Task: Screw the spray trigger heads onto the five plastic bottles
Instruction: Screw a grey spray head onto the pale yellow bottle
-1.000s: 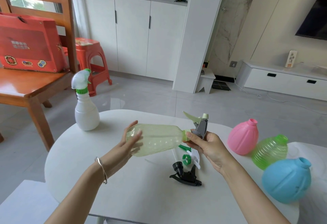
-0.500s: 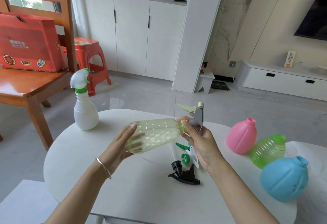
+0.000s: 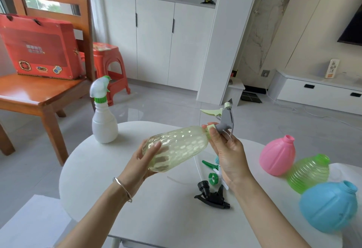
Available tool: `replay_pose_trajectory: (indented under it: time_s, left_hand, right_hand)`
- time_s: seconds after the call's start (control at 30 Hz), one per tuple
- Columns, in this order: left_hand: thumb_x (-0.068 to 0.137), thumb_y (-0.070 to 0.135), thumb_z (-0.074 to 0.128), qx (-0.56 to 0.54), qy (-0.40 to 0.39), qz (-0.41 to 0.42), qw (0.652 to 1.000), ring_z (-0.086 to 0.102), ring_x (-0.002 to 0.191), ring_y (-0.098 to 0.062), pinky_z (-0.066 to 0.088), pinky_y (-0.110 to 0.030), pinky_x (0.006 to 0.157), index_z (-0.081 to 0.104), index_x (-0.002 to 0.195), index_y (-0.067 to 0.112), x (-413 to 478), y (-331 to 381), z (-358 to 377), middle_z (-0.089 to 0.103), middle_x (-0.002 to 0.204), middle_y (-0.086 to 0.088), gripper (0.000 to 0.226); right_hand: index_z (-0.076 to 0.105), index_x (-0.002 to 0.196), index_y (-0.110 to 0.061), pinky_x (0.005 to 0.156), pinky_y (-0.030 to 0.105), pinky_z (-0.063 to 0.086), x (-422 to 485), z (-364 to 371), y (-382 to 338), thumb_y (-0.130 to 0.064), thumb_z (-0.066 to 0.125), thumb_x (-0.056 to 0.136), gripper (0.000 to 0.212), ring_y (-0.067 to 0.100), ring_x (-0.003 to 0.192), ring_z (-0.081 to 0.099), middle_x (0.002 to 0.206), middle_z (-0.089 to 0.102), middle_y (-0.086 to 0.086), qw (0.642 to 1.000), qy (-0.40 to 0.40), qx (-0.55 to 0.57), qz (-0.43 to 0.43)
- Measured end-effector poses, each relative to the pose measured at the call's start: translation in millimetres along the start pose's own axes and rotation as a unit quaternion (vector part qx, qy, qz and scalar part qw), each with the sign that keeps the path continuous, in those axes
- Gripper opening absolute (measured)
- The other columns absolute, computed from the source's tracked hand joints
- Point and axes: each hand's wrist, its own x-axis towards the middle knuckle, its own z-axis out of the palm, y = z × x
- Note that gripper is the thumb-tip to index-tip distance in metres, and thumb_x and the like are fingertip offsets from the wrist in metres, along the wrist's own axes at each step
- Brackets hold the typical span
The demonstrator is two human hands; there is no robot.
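Observation:
My left hand [image 3: 144, 162] cups the base of a pale yellow-green dimpled bottle [image 3: 179, 146], held tilted above the white table [image 3: 137, 208]. My right hand [image 3: 228, 154] pinches the collar of a grey and light-green trigger head [image 3: 224, 117] seated at the bottle's neck. A white bottle with a white-green trigger head [image 3: 103, 116] stands upright at the table's far left. Pink [image 3: 277, 154], ribbed green [image 3: 309, 173] and blue [image 3: 329, 206] bottles sit open-necked at the right. A black trigger head [image 3: 212, 197] and a green-white one [image 3: 212, 171] lie on the table, the latter partly hidden by my right hand.
A wooden chair [image 3: 45, 95] holding a red box [image 3: 39, 49] stands left of the table, with a red plastic stool [image 3: 109, 67] behind it. White cabinets and a low TV unit line the far wall across a grey tiled floor.
Both hands lifted the yellow-green bottle and tilted its neck upward. The right hand shifted its grip around the trigger head's collar, and the head now points more upright.

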Motion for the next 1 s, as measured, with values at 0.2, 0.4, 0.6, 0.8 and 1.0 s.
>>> replay_pose_trajectory:
  time_s: [0.2,0.4,0.6,0.8,1.0]
  left_hand:
    - [0.068,0.069,0.059,-0.066,-0.029,-0.106,0.992,0.068,0.095,-0.026,0.059,-0.033,0.071,0.059,0.122,0.027,-2.2,0.0,-0.6,0.071,0.117,-0.009,0.068]
    - [0.07,0.069,0.054,-0.193,-0.033,-0.158,0.968,0.07,0.092,-0.04,0.06,-0.034,0.058,0.068,0.114,0.014,-0.4,8.6,-10.9,0.066,0.12,-0.012,0.072]
    - [0.079,0.074,0.041,-0.183,-0.025,-0.137,0.973,0.069,0.1,-0.037,0.061,-0.037,0.066,0.063,0.119,0.014,8.8,16.3,-34.3,0.07,0.117,-0.012,0.076]
    - [0.075,0.069,0.037,0.065,0.076,-0.014,0.995,0.07,0.095,-0.019,0.057,-0.031,0.074,0.062,0.107,0.026,14.1,36.0,-74.1,0.07,0.112,0.001,0.059]
    - [0.088,0.041,0.055,0.286,0.247,0.167,0.911,0.057,0.1,-0.018,0.05,-0.028,0.075,0.04,0.132,0.018,37.7,32.6,-145.5,0.048,0.128,-0.001,0.052]
  right_hand:
    - [0.055,0.109,0.012,0.101,0.028,0.047,0.4,4.7,-4.2,-0.029,0.07,0.072,0.057,0.01,0.103,0.067,0.119,0.067,0.018,0.997,-0.039,-0.059,-0.009]
    - [0.049,0.131,-0.032,0.104,0.02,0.041,-3.8,30.6,12.5,-0.036,0.08,0.069,0.07,-0.002,0.123,0.051,0.133,0.059,-0.013,0.958,-0.234,-0.138,0.09]
    - [0.048,0.129,-0.035,0.098,0.026,0.046,6.2,68.0,31.2,-0.044,0.084,0.058,0.081,0.001,0.118,0.057,0.13,0.06,-0.012,0.954,-0.235,-0.164,0.084]
    - [0.052,0.123,-0.037,0.095,0.026,0.047,29.4,90.8,43.1,-0.038,0.083,0.058,0.073,0.003,0.115,0.059,0.128,0.061,-0.012,0.947,-0.238,-0.202,0.071]
    - [0.051,0.121,-0.037,0.079,0.014,0.05,54.1,121.3,72.7,-0.035,0.083,0.057,0.071,0.0,0.113,0.058,0.126,0.059,-0.016,0.945,-0.219,-0.235,0.064]
